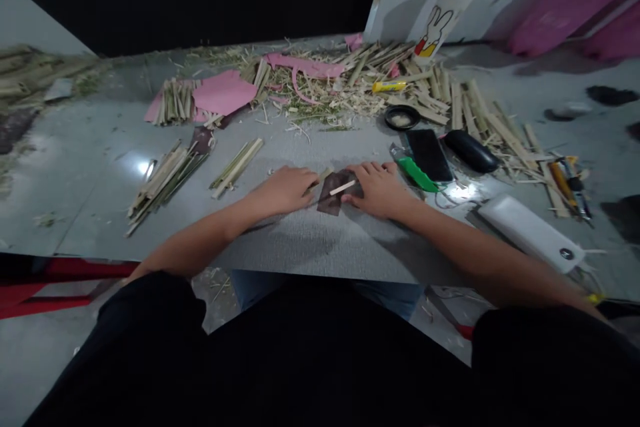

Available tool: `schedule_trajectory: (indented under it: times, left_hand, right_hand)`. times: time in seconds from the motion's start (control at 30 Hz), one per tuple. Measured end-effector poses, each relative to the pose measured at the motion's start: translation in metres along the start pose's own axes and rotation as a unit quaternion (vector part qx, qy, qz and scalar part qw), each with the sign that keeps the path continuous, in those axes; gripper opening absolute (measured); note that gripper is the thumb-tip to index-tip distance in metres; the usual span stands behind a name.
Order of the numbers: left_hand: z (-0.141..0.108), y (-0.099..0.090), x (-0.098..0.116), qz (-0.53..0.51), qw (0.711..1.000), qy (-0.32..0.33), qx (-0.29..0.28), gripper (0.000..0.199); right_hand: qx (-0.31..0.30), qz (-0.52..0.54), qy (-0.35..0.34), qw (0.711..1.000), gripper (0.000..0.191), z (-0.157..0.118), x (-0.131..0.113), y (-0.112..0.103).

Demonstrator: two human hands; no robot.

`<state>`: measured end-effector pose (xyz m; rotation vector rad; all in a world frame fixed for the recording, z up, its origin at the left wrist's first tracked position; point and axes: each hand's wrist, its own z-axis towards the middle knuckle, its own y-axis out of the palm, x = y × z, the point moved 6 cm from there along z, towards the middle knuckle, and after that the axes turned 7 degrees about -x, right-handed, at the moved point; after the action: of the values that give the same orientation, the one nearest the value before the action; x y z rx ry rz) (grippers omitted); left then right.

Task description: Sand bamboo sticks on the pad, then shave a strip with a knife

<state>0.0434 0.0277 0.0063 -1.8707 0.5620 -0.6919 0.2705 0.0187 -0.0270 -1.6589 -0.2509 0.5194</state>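
A dark brown sheet like sandpaper (329, 203) lies on the grey table between my hands. On it rests a short pale bamboo strip (343, 188), its right end close to my right thumb. My right hand (377, 188) is laid flat over the sheet's right side, fingers apart. My left hand (289, 189) has its fingers closed around a bamboo stick (326, 174), whose end sticks out toward the sheet. To the left are a small group of split bamboo sticks (237, 168) and a larger pile of sticks (167, 180).
Shavings (320, 110) and pink paper (225, 95) cover the back. At right lie a green-handled cutter (418, 175), a phone (430, 155), a black mouse-shaped case (471, 151), a white power bank (531, 230) and a round black lid (402, 117). A cup (443, 23) stands behind.
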Motion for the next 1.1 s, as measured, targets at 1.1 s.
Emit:
schedule_trajectory:
  times: [1.1]
  left_hand:
    - [0.014,0.019,-0.011,-0.173,0.964,-0.126,0.156,0.023]
  right_hand:
    - [-0.099,0.043,0.085,0.991,0.050,0.022,-0.027,-0.010]
